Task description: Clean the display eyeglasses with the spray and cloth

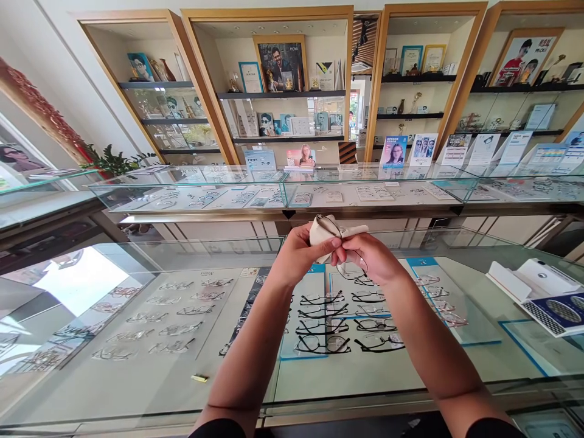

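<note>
A pale cleaning cloth (325, 232) is bunched up between my two hands, above the glass counter. My left hand (297, 252) is closed around the cloth, its thumb pressed over the folds. Fingers pinched, my right hand (371, 258) meets the left one at the cloth and grips a thin-framed pair of glasses (350, 271). One thin rim curves out below the fingers; the rest is hidden by the cloth and hands. Under the glass beneath my arms lie rows of dark-framed eyeglasses (323, 345).
The glass counter (237, 389) spans the front, with a small yellow object (199, 378) at its left. A white and blue box (542, 292) stands at the right. Beyond is a second glass display case (319, 176) with standing cards, then wooden shelving (269, 13) along the wall.
</note>
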The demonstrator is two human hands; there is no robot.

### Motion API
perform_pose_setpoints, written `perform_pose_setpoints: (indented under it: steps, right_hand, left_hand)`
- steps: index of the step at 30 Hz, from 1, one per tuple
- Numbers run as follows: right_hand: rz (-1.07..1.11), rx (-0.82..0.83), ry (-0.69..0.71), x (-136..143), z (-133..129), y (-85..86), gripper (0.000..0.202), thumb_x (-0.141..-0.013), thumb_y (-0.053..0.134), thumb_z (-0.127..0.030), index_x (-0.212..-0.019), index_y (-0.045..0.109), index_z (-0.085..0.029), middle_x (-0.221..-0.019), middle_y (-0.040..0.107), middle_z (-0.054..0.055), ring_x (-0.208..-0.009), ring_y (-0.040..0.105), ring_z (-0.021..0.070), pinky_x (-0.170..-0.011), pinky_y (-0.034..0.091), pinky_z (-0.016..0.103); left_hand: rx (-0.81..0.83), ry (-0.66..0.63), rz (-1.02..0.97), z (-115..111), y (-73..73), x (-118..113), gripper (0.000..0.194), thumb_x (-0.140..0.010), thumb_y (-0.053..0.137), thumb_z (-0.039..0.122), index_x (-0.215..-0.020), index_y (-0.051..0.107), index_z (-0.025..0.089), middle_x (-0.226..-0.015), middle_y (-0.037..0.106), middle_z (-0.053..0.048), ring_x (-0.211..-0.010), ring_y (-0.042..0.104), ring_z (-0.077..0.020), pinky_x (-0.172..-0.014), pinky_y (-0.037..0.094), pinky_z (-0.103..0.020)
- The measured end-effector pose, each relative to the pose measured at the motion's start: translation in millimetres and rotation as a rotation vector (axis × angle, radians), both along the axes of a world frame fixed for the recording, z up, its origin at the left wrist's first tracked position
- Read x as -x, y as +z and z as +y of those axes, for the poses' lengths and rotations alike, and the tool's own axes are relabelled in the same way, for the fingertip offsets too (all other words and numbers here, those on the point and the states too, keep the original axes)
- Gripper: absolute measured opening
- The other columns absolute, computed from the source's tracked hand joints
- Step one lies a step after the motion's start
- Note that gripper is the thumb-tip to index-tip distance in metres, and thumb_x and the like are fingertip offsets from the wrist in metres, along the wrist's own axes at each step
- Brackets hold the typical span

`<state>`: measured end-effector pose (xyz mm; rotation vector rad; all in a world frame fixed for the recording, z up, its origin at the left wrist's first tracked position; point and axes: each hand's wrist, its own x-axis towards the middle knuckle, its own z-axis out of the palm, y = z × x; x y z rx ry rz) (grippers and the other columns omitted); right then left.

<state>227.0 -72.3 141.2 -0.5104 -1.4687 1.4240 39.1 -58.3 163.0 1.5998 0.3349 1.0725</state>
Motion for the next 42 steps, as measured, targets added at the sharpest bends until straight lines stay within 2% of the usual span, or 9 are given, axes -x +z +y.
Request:
perform_pose_setpoints:
  steps: [8, 14, 21, 27, 30, 34, 38, 42]
  right_hand:
    - [0.022, -0.008, -0.003, -0.9, 0.9, -2.0, 0.03, -0.093, 0.066, -0.033, -0.066, 0.074, -0.022, -0.075, 0.07, 0.004, -0.083, 0.068, 0.0205, -0.086, 0.052, 0.034]
    - [-0.017, -0.044, 0.003, 0.9, -0.7, 0.8, 0.031, -0.094, 0.063, -0.033, -0.066, 0.071, -0.022, -0.074, 0.067, 0.003, -0.083, 0.067, 0.0202, -0.09, 0.052, 0.035]
    - [-0.03, -0.053, 0.042, 5.4, -2.5, 0.6, 0.033, -0.095, 0.065, -0.037, -0.067, 0.071, -0.022, -0.073, 0.066, 0.002, -0.08, 0.067, 0.0197, -0.087, 0.052, 0.035]
    - [-0.058, -0.056, 0.05, 6.0, -1.5, -2.3, 0.032, -0.094, 0.066, -0.039, -0.068, 0.075, -0.022, -0.074, 0.071, 0.003, -0.083, 0.068, 0.0206, -0.091, 0.052, 0.037]
    - [-0.081, -0.051, 0.035, 4.2, -1.4, -0.7, 0.032, -0.093, 0.067, -0.039, -0.066, 0.074, -0.022, -0.074, 0.071, 0.004, -0.085, 0.069, 0.0212, -0.09, 0.052, 0.037]
    - [-0.075, -0.058, -0.016, -0.8, -3.5, 5.2, 0.032, -0.091, 0.067, -0.038, -0.064, 0.074, -0.022, -0.072, 0.071, 0.004, -0.084, 0.07, 0.0202, -0.089, 0.053, 0.036]
    - [-0.047, -0.04, -0.039, -5.2, -5.3, 9.4, 0.03, -0.09, 0.065, -0.034, -0.064, 0.075, -0.022, -0.07, 0.07, 0.003, -0.081, 0.07, 0.0202, -0.089, 0.056, 0.036]
    - [-0.051, -0.025, -0.044, -7.0, -3.6, 8.7, 0.03, -0.089, 0.065, -0.034, -0.064, 0.075, -0.022, -0.072, 0.071, 0.004, -0.08, 0.07, 0.0204, -0.089, 0.057, 0.037]
  left_hand:
    - [0.016, 0.107, -0.081, -5.7, 0.3, -6.4, 0.037, -0.085, 0.101, 0.04, -0.09, 0.072, 0.019, -0.068, 0.077, -0.002, -0.058, 0.068, -0.0137, -0.056, 0.053, -0.024]
    - [-0.002, 0.144, -0.104, -9.6, 1.9, -6.7, 0.039, -0.084, 0.102, 0.041, -0.087, 0.071, 0.017, -0.066, 0.077, -0.002, -0.054, 0.068, -0.0136, -0.052, 0.052, -0.023]
    - [-0.01, 0.265, -0.128, -12.4, -3.4, -12.1, 0.046, -0.092, 0.094, 0.053, -0.079, 0.065, 0.02, -0.057, 0.073, -0.002, -0.043, 0.061, -0.0131, -0.043, 0.043, -0.024]
    - [-0.038, 0.347, -0.106, -15.8, -3.9, -12.3, 0.053, -0.101, 0.081, 0.065, -0.076, 0.064, 0.022, -0.052, 0.065, 0.001, -0.041, 0.057, -0.0139, -0.043, 0.038, -0.027]
    - [-0.058, 0.341, -0.065, -14.4, -0.6, -7.7, 0.059, -0.102, 0.076, 0.071, -0.071, 0.061, 0.023, -0.05, 0.061, 0.001, -0.044, 0.057, -0.0143, -0.047, 0.04, -0.029]
    - [-0.084, 0.305, 0.014, -8.1, 2.1, 3.2, 0.06, -0.101, 0.076, 0.073, -0.072, 0.065, 0.022, -0.056, 0.063, -0.001, -0.055, 0.062, -0.0168, -0.057, 0.05, -0.03]
    - [-0.127, 0.262, 0.053, -0.3, 3.2, 15.1, 0.05, -0.099, 0.083, 0.063, -0.081, 0.072, 0.018, -0.068, 0.069, -0.001, -0.065, 0.064, -0.0157, -0.066, 0.053, -0.028]
    - [-0.177, 0.134, 0.074, 2.2, 7.0, 19.0, 0.039, -0.096, 0.09, 0.052, -0.086, 0.076, 0.018, -0.071, 0.07, -0.003, -0.064, 0.062, -0.0151, -0.063, 0.05, -0.028]
